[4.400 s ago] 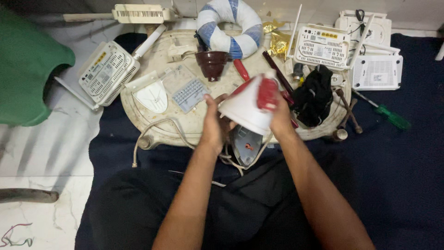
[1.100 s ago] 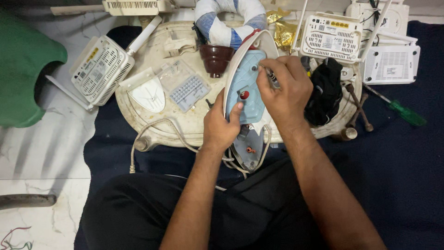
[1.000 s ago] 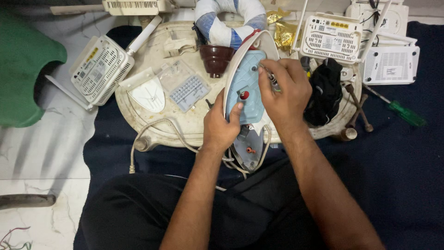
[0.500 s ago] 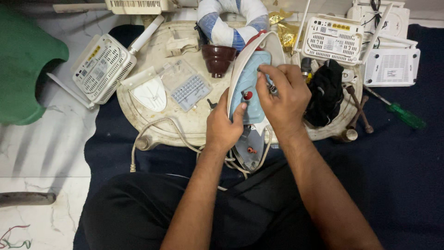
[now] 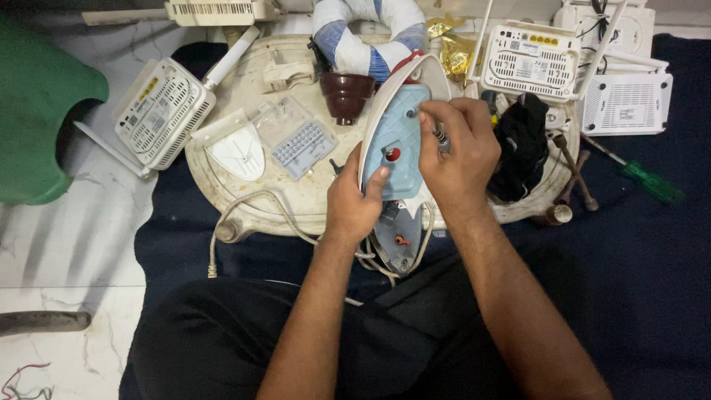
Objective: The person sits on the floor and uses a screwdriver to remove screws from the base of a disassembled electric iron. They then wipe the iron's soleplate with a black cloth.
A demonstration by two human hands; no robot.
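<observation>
i see my left hand gripping the iron shell over the round tray, right hand pinching a small tool, tip hidden, three white routers visible, one screwdriver

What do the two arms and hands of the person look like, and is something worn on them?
Both forearms are bare up to the bottom edge of the picture; no sleeves show. The left hand and the right hand wear no gloves, and no ring, watch or bracelet is visible. The fingers have short nails.
</observation>
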